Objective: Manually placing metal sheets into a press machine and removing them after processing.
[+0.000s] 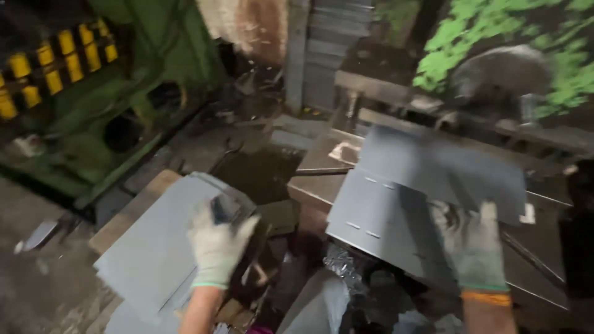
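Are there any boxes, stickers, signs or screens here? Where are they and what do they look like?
No boxes, signs or screens show.
Pale tag or sticker: small whitish rectangle at the edge of the grey metal sheet near the right hand; too blurred to be sure what it is.
Yellow and black stripes: upper left, on the green machine.

A grimy metal workshop: green press machine (117, 93), stacked grey steel sheets (154, 247), scrap-strewn floor (37, 278).
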